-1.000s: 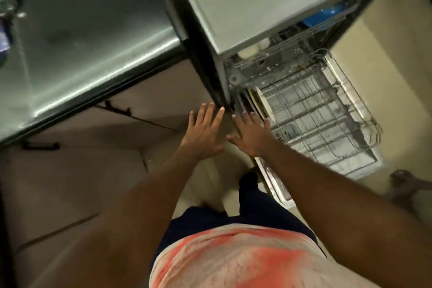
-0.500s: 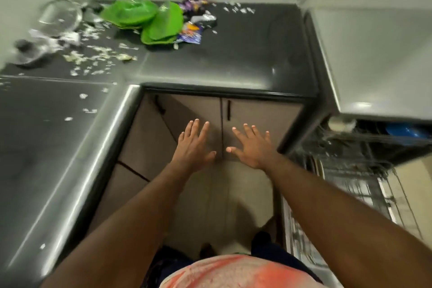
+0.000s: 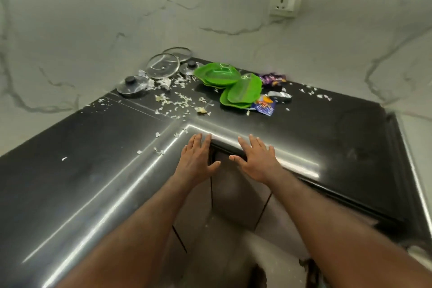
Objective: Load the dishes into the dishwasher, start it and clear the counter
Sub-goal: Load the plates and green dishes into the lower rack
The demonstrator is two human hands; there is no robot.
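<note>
A pale veined wall [image 3: 117, 7] fills the top of my view, and below it the black L-shaped counter [image 3: 327, 138] wraps round me, its rounded front edge shining. Under the inner corner are the brown cabinet doors [image 3: 233, 194]. Both my forearms reach forward over that corner. My left hand [image 3: 196, 159] and my right hand [image 3: 257, 159] are held flat, palms down, fingers straight and a little spread, thumbs pointing at each other, with nothing in either. My fingertips lie over the counter's front edge, though I cannot tell whether they touch it. The dishes sit well apart from my hands, in the back corner against the wall. There are two overlapping stacks of green plates [image 3: 218, 75], the nearer stack tilted against the farther. To their left are two glass lids [image 3: 162, 65] and two steel lids with black knobs [image 3: 133, 85]. Crumpled snack wrappers [image 3: 264, 105] lie just to the right of the plates. Pale food scraps [image 3: 180, 100] are scattered between the lids and the plates, with more thinly spread toward the front edge. High on the wall is a white socket [image 3: 285, 3].
</note>
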